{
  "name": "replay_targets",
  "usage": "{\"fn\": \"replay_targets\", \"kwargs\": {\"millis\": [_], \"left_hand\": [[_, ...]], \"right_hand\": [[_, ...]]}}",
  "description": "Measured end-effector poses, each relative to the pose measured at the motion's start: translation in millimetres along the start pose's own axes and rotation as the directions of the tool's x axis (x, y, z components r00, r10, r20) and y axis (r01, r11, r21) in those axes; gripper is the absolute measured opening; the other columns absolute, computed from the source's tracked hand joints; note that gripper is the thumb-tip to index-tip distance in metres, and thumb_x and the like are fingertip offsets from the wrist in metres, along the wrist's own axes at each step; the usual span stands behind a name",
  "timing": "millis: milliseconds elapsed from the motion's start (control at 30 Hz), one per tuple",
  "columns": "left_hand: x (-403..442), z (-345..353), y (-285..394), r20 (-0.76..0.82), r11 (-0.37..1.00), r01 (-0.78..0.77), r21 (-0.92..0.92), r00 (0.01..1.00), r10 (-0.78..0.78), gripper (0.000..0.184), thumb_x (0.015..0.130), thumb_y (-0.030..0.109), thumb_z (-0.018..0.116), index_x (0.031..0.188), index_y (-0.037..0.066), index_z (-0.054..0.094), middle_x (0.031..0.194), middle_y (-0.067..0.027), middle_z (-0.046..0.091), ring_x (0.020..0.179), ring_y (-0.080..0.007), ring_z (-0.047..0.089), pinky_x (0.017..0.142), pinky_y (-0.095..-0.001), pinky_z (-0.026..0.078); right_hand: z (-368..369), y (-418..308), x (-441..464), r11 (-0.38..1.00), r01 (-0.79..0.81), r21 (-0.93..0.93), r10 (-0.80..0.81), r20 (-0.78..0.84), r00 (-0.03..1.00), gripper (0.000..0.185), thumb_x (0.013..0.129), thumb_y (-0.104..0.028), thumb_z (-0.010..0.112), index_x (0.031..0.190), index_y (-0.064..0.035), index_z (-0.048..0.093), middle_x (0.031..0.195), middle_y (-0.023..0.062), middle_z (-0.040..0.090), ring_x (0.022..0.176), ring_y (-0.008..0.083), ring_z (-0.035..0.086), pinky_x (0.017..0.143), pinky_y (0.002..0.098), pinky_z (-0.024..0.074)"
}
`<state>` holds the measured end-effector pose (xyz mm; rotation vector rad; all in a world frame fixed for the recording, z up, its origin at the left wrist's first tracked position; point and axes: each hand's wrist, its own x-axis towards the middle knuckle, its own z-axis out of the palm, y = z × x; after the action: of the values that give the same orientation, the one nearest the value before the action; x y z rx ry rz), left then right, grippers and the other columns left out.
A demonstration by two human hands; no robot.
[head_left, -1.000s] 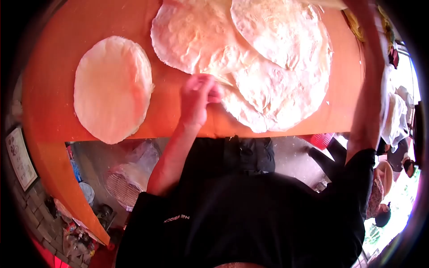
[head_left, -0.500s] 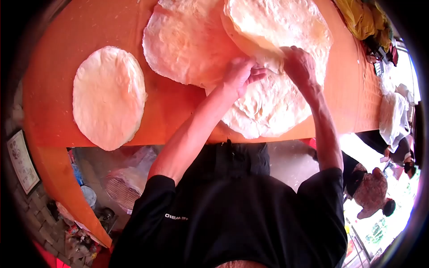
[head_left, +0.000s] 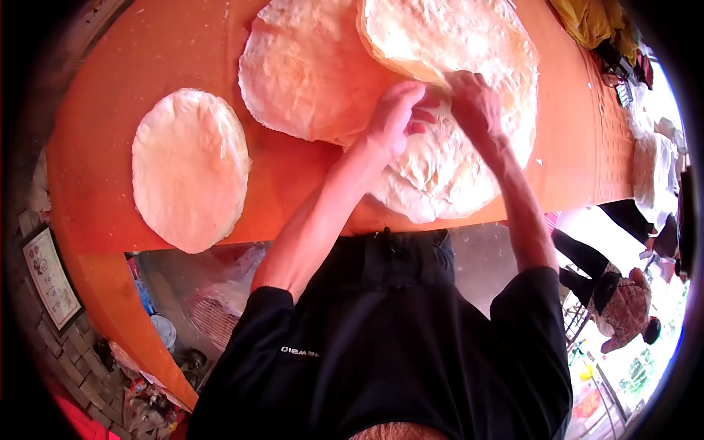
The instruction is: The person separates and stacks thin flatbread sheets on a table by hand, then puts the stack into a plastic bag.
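Several thin round flatbreads overlap on the orange-covered table. My right hand (head_left: 475, 106) is closed on the near edge of the upper flatbread (head_left: 447, 33), whose rim folds up a little at the fingers. Just left of it, my left hand (head_left: 397, 121) hovers over the near flatbread (head_left: 433, 176), fingers loosely bent and apart, with nothing visible in them. Under the upper one, toward the left, lies another flatbread (head_left: 308, 73). A separate oval flatbread (head_left: 191, 169) rests alone at the left, by the table's near edge.
The orange tabletop (head_left: 95, 147) ends just in front of my body. Yellow cloth or bags (head_left: 583, 22) lie at the far right corner, with white plastic (head_left: 653, 172) hanging below. Another person (head_left: 623, 308) is beyond the table at the right. A framed sheet (head_left: 51, 275) leans at the left.
My right hand has shifted slightly left with the flatbread's edge. My left hand has turned a little, its thumb now farther from the fingers. The whole view has swung slightly.
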<state>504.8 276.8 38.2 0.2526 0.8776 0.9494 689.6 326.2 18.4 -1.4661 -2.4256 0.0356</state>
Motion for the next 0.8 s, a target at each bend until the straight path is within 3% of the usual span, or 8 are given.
{"fn": "replay_targets", "kwargs": {"millis": [67,200,233,367,500,633,700,800], "left_hand": [[-31,-12,1,0.045,0.991,-0.046,0.127,0.998,0.041,0.026,0.094,0.023,0.051,0.114,0.007,0.056,0.094,-0.0089,0.066,0.074,-0.0162,0.062,0.057,-0.0251,0.046],[-93,-66,-10,-0.220,0.963,-0.113,0.243,0.961,0.168,0.025,0.091,0.018,0.056,0.111,0.004,0.056,0.093,-0.0087,0.065,0.078,-0.0149,0.063,0.060,-0.0230,0.047],[-103,-82,-11,-0.304,0.945,-0.135,0.299,0.925,0.229,0.024,0.091,0.018,0.056,0.111,0.004,0.056,0.093,-0.0086,0.065,0.079,-0.0147,0.063,0.061,-0.0225,0.047],[-111,-136,-12,-0.571,0.941,-0.301,0.155,0.750,0.334,0.025,0.090,0.017,0.059,0.108,0.000,0.054,0.095,-0.0090,0.062,0.082,-0.0180,0.063,0.067,-0.0265,0.051],[-103,-144,7,-0.408,0.929,-0.352,-0.110,0.868,0.281,0.019,0.091,0.016,0.058,0.101,0.001,0.054,0.091,-0.0090,0.061,0.079,-0.0198,0.063,0.069,-0.0287,0.053],[-93,-147,16,-0.342,0.933,-0.339,-0.121,0.897,0.282,0.011,0.091,0.012,0.057,0.097,0.004,0.054,0.089,-0.0069,0.060,0.075,-0.0178,0.063,0.071,-0.0307,0.056],[-88,-140,23,-0.341,0.928,-0.367,-0.062,0.882,0.326,0.015,0.089,0.009,0.055,0.103,0.004,0.055,0.092,-0.0050,0.059,0.076,-0.0156,0.061,0.072,-0.0329,0.056],[-88,-135,20,-0.267,0.936,-0.327,-0.126,0.920,0.286,0.018,0.090,0.010,0.054,0.107,0.007,0.056,0.097,-0.0042,0.061,0.087,-0.0169,0.061,0.079,-0.0358,0.054]], "right_hand": [[-32,11,26,0.964,-0.044,-0.261,0.090,0.166,0.982,0.025,0.084,-0.013,0.051,0.105,-0.0114,0.065,0.087,0.0096,0.066,0.077,0.0247,0.064,0.070,0.0352,0.0530],[-152,-6,78,0.841,-0.287,-0.459,0.259,-0.126,0.958,0.020,0.088,-0.020,0.051,0.098,-0.0119,0.065,0.079,0.0115,0.066,0.068,0.0264,0.064,0.056,0.0372,0.0485],[-170,-17,72,0.891,-0.152,-0.428,0.006,-0.323,0.946,0.023,0.086,-0.022,0.053,0.105,-0.0190,0.065,0.080,0.0128,0.066,0.070,0.0301,0.064,0.059,0.0386,0.0500],[-120,-58,43,0.979,0.082,-0.187,-0.101,-0.094,0.990,0.022,0.082,-0.013,0.054,0.100,-0.0129,0.067,0.077,0.0146,0.065,0.070,0.0302,0.064,0.064,0.0404,0.0518],[-47,-73,27,0.997,0.031,-0.074,0.004,0.431,0.902,0.019,0.082,-0.007,0.050,0.090,-0.0106,0.067,0.076,0.0151,0.065,0.072,0.0296,0.065,0.065,0.0391,0.0526],[-96,-67,58,0.992,-0.101,0.081,0.086,0.174,0.981,0.018,0.084,-0.010,0.051,0.093,-0.0134,0.067,0.066,0.0135,0.061,0.054,0.0252,0.060,0.049,0.0358,0.0474],[-145,-91,83,0.966,0.125,-0.227,-0.152,-0.104,0.983,0.020,0.084,-0.010,0.051,0.097,-0.0109,0.066,0.066,0.0155,0.059,0.054,0.0242,0.059,0.049,0.0349,0.0455],[-129,-127,78,0.965,0.234,-0.121,-0.254,-0.183,0.950,0.023,0.081,-0.010,0.051,0.099,-0.0113,0.067,0.077,0.0134,0.065,0.066,0.0290,0.062,0.057,0.0390,0.0471]]}}
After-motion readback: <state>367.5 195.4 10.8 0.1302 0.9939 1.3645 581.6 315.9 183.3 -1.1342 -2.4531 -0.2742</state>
